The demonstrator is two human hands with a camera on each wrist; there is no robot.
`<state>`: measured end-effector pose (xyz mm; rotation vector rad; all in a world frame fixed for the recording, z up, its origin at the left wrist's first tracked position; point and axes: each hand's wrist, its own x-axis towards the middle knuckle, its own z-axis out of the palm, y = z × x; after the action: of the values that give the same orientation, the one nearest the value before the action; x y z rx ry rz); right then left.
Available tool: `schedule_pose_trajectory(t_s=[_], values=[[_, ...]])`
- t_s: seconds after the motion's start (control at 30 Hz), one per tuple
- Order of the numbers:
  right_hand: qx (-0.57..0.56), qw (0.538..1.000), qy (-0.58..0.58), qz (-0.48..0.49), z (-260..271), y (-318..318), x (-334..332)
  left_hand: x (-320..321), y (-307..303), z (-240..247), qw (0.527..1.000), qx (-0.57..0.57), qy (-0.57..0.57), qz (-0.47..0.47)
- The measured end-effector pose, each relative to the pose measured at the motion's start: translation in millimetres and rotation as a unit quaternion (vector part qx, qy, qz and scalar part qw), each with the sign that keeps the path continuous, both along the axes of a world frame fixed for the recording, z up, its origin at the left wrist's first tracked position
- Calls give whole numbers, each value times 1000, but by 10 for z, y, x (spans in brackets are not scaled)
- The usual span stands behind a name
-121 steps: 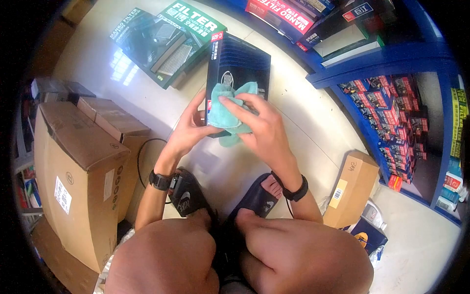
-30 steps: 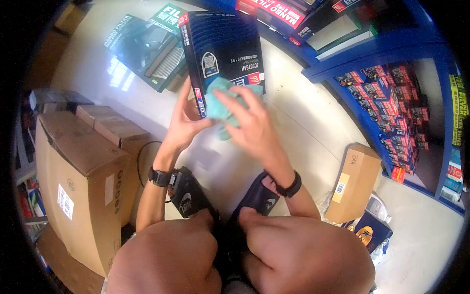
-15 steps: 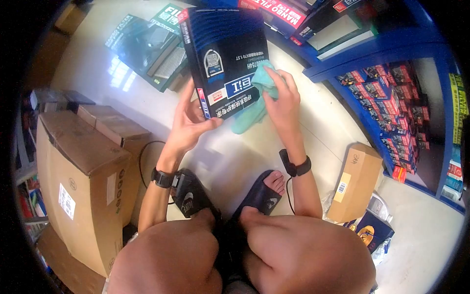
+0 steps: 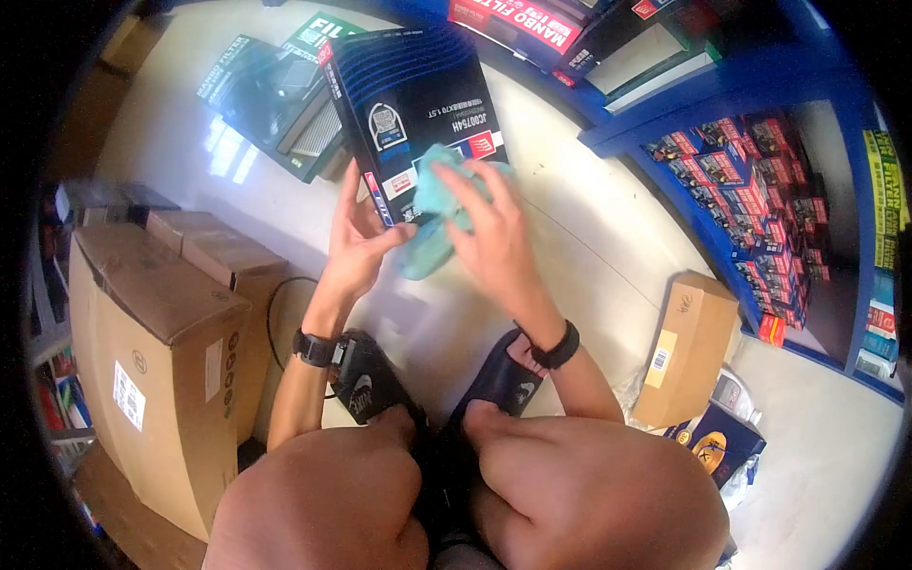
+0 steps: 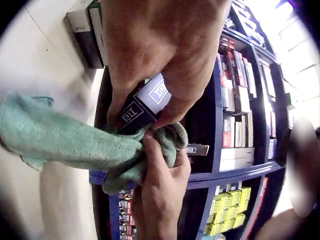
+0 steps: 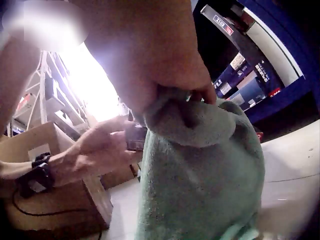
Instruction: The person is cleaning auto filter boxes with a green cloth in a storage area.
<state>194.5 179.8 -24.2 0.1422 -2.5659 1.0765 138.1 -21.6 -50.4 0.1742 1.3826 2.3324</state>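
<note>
Nearest, our bare knees are bent above black sandals. Past them, our left hand grips the dark box at its near corner, thumb over the printed face. Our right hand pinches the green cloth between its fingers, against that face. Farther left, green filter boxes lie on the floor.

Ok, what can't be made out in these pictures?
Head: some print on the dark box, covered by the green cloth and right hand.
Head: lettering on the small red boxes, too small.
Right wrist: most of the dark box, behind the cloth.
Left wrist: what the blurred patch at right hides.
</note>
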Motion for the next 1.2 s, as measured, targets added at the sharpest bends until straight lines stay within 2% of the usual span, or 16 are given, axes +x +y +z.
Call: schedule_pose_trajectory(t_s=[0.03,0.1,0.23,0.43,0.5,0.67,0.77,0.83,0.9,0.97,1.03,1.07,1.1,1.13,1.2], values=[[0,1000,0,0,-97,86,-61,-13,-7,22,1000,5,-3,-4],[63,993,-15,-98,-269,380,-204,13,-34,92,1000,4,-3,10],[-2,994,-52,-95,-366,795,-273,14,-111,167,1000,-23,1,-15],[79,995,-45,-33,-151,655,-66,-21,-83,167,1000,-9,-10,0],[118,993,-21,22,-78,486,32,-35,-99,153,1000,-9,-12,2],[93,995,12,-11,-194,581,-128,-123,-285,-29,997,-66,-11,-36],[63,997,1,-39,-155,780,-251,-165,-322,157,992,-80,22,-91],[74,996,45,-35,-137,914,-367,-143,-363,179,992,-87,2,-95],[80,995,57,-37,-85,1000,-457,-121,-375,156,985,-92,11,-148],[30,997,59,-46,-10,1028,-488,-100,-383,169,983,-91,12,-159],[32,996,71,-43,-10,1003,-448,-91,-393,141,991,-56,13,-119],[32,999,36,-23,-12,971,-372,-87,-397,149,991,-56,13,-119],[33,999,2,-2,-13,935,-293,-94,-357,260,996,-56,5,-75],[65,998,0,17,-7,865,-195,-102,-336,320,998,-55,-3,-31],[60,997,-24,34,30,701,3,-196,-374,282,999,-49,-15,-9]])
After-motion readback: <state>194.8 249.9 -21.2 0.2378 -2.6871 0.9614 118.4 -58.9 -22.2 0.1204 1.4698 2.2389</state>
